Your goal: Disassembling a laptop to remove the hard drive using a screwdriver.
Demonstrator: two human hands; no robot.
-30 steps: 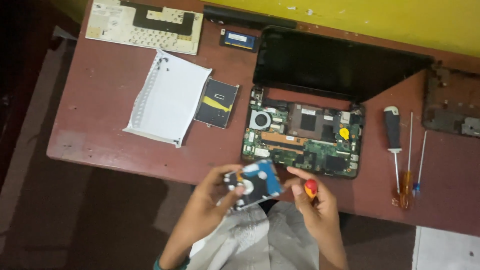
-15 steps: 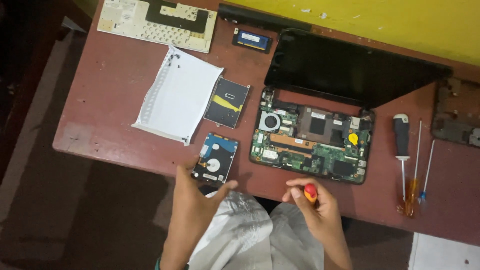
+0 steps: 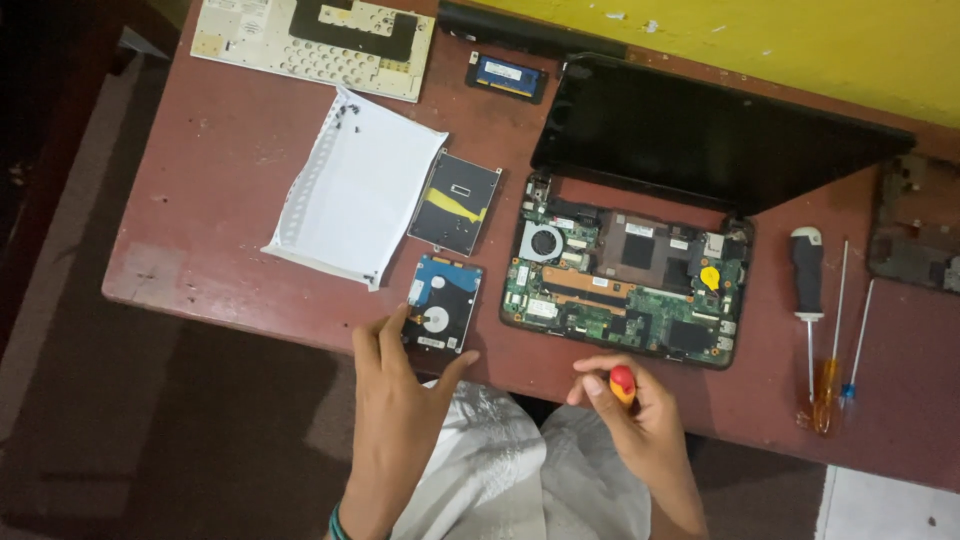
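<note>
Showing dark red across the table (image 3: 230, 160); glowing yellow on the wall (image 3: 800, 40); gleaming green on the laptop board (image 3: 625, 290) near the front edge; lying white on the paper (image 3: 355, 190); peeking red-and-yellow from the screwdriver handle (image 3: 622, 381).

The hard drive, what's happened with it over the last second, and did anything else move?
The hard drive went from both hands, held up over the lap, down onto the table edge left of the open laptop board. The left hand has let go, its fingers just touching it. The right hand still grips the red-handled screwdriver. Everything else stayed put.
</note>
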